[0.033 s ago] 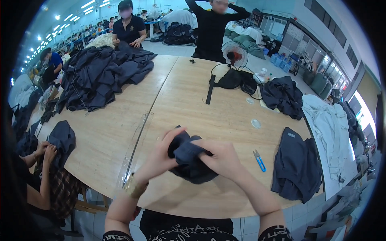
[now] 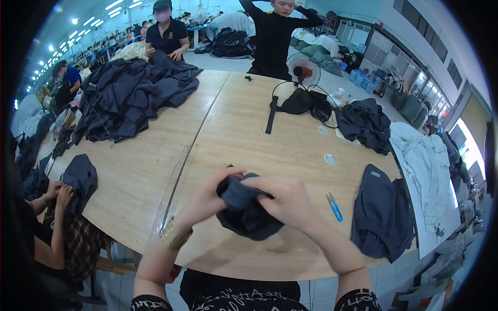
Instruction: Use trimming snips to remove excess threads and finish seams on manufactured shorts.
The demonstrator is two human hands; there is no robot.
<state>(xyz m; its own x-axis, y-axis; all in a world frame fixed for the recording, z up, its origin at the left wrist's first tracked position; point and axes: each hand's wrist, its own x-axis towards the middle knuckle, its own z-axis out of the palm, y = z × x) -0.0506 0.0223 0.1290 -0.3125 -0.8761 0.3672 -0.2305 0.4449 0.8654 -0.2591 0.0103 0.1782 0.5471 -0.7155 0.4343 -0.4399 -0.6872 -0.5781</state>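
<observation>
A dark grey cloth garment [image 2: 249, 220] is bunched up over the near middle of the table, its exact kind hard to make out. My left hand [image 2: 207, 194] grips its left edge, fingers curled round a folded band of the cloth. From the other side my right hand [image 2: 282, 199] pinches the same fold, with fingertips partly hidden in it. The lower part of the cloth hangs loose below both hands. Blue-handled thread snips [image 2: 335, 208] lie to the right of my right hand. Beyond them rests a folded dark grey garment [image 2: 382, 212] with a small pale label.
A large heap of dark garments [image 2: 135, 98] covers the far left of the wooden table [image 2: 244, 137]. A black bag [image 2: 295, 101] and another dark bundle [image 2: 363, 122] sit far right. At left, a co-worker's hands [image 2: 61, 194] handle dark cloth. Two people stand behind the table.
The cloth between my hands has turned slightly, so more of the folded band faces me. My fingers have shifted a little along it. The surrounding things stay put.
</observation>
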